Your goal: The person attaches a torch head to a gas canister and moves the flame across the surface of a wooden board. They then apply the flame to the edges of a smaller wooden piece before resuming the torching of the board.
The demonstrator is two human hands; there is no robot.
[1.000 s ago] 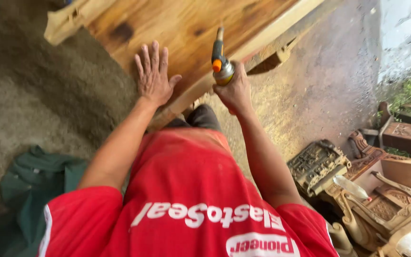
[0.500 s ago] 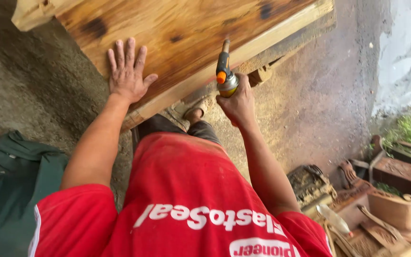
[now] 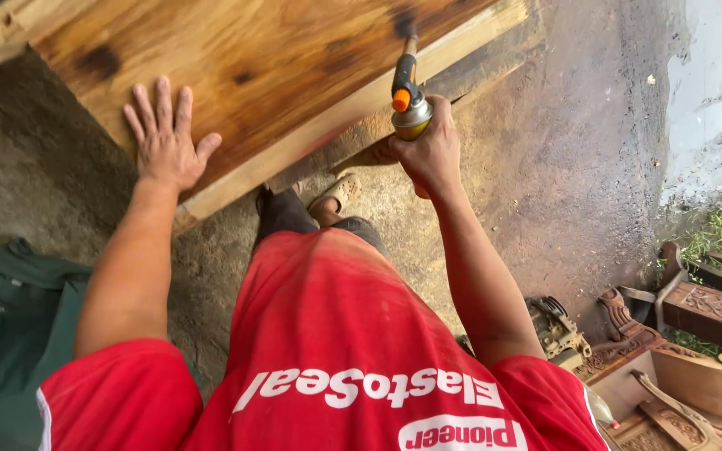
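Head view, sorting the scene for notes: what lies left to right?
Green cloth → left hand flat on the plank → torch in right hand → carved wood pieces.

Under my left hand (image 3: 163, 142) the wooden slab (image 3: 244, 67) looks smooth, warm-toned, with dark scorched patches and a paler, rougher edge. My right hand (image 3: 432, 154) grips a blowtorch (image 3: 407, 96): shiny brassy metal canister, black head, orange plastic knob. The ground (image 3: 578, 167) is matt, gritty dirt. My shirt (image 3: 336, 334) is soft red cloth.
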